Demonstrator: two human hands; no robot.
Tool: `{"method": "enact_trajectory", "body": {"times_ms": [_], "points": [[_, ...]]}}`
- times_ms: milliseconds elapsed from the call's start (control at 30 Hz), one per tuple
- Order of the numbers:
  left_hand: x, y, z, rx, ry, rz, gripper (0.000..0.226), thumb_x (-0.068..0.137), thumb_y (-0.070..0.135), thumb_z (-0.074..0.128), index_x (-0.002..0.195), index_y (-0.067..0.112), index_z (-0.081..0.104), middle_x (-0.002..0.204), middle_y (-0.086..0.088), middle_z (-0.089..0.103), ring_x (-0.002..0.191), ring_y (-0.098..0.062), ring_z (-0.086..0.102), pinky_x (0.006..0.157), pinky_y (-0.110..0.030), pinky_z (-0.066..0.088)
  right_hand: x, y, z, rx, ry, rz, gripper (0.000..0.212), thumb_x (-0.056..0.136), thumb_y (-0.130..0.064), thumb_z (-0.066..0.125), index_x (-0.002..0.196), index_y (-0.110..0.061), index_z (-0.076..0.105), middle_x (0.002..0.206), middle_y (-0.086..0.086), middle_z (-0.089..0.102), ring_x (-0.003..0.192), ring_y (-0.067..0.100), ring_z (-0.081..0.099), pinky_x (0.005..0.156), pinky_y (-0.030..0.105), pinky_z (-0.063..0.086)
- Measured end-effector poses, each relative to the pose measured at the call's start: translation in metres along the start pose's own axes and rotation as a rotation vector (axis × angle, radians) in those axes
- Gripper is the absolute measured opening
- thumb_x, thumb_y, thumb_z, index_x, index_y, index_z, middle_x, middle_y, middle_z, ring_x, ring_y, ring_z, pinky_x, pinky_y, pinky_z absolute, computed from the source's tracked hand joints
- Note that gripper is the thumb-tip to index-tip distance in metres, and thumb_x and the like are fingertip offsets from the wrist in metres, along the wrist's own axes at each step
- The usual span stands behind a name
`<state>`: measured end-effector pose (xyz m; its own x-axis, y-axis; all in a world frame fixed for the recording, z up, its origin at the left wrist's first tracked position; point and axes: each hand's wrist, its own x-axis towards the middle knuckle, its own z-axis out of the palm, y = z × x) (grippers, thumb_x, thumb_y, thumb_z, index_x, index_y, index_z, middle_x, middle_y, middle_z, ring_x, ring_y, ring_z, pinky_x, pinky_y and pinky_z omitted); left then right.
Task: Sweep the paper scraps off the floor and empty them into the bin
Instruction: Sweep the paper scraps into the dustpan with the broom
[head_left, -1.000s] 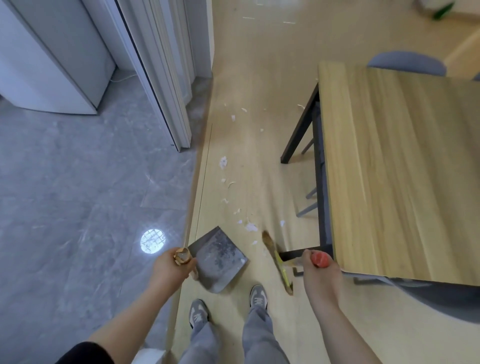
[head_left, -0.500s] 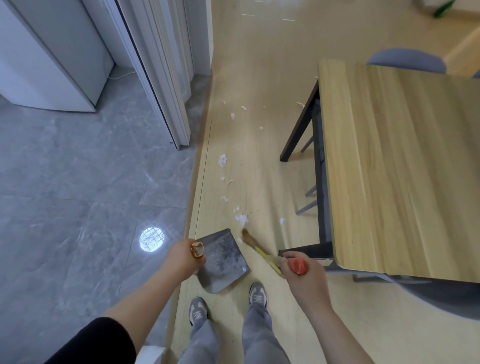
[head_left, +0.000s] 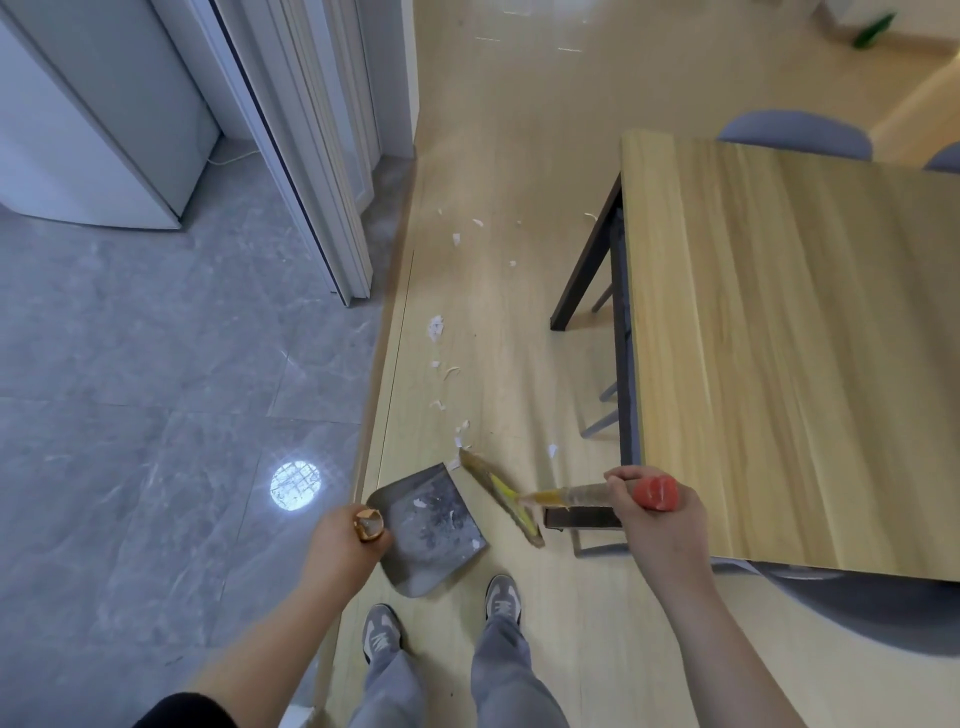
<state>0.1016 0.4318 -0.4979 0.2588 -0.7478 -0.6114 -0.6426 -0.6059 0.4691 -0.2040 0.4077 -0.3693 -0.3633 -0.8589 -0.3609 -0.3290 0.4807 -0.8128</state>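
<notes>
Dustpan and broom held over wood floor, scraps scattered beyond.

Grey metal dustpan (head_left: 431, 525) flat on the wood floor (head_left: 519, 156), just ahead of two grey shoes (head_left: 382, 631); left hand (head_left: 340, 545) closed around its gold-tipped handle, fingers curled tight. A few white bits lying inside the pan. Broom (head_left: 501, 493) just right of the dustpan, bristle head angled along the pan's right edge; right hand (head_left: 657, 522) clamped on the red-capped handle end. Paper scraps (head_left: 435, 327) strewn beyond the dustpan in a loose trail, nearest ones just past the pan's open lip. Wooden table (head_left: 805, 338) right of the dustpan, black legs close beside the broom. Grey tiled floor (head_left: 130, 415) left of the dustpan. White door frame (head_left: 311, 182) beyond, to the left. Bin not in view.
</notes>
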Motion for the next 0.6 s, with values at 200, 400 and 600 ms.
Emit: {"method": "enact_trajectory", "body": {"times_ms": [200, 400, 600], "points": [[-0.008, -0.018, -0.005, -0.09, -0.043, -0.035, 0.018, 0.068, 0.029, 0.068, 0.071, 0.013, 0.075, 0.068, -0.001, 0.071, 0.063, -0.015, 0.066, 0.055, -0.034, 0.053, 0.024, -0.009, 0.021, 0.026, 0.04, -0.033, 0.01, 0.087, -0.008, 0.065, 0.081, -0.013, 0.071, 0.075, 0.001, 0.067, 0.064, 0.007, 0.059, 0.046, 0.003, 0.041], [-0.001, -0.01, -0.007, -0.121, -0.031, -0.123, 0.013, 0.063, 0.022, 0.074, 0.067, 0.01, 0.074, 0.067, -0.002, 0.07, 0.063, -0.013, 0.066, 0.053, -0.028, 0.054, 0.042, 0.008, 0.062, -0.136, -0.125, -0.042, 0.011, 0.086, -0.017, 0.068, 0.077, -0.021, 0.071, 0.07, -0.002, 0.067, 0.064, 0.007, 0.059, 0.062, 0.022, 0.046], [0.009, 0.016, -0.009, -0.174, 0.037, -0.16, 0.012, 0.076, 0.007, 0.063, 0.066, 0.006, 0.057, 0.063, -0.009, 0.058, 0.062, -0.025, 0.061, 0.046, -0.022, 0.037, 0.031, -0.002, 0.062, -0.317, -0.364, -0.12, 0.014, 0.084, -0.019, 0.066, 0.074, -0.027, 0.073, 0.068, -0.005, 0.069, 0.066, 0.013, 0.066, 0.064, 0.033, 0.058]]}}
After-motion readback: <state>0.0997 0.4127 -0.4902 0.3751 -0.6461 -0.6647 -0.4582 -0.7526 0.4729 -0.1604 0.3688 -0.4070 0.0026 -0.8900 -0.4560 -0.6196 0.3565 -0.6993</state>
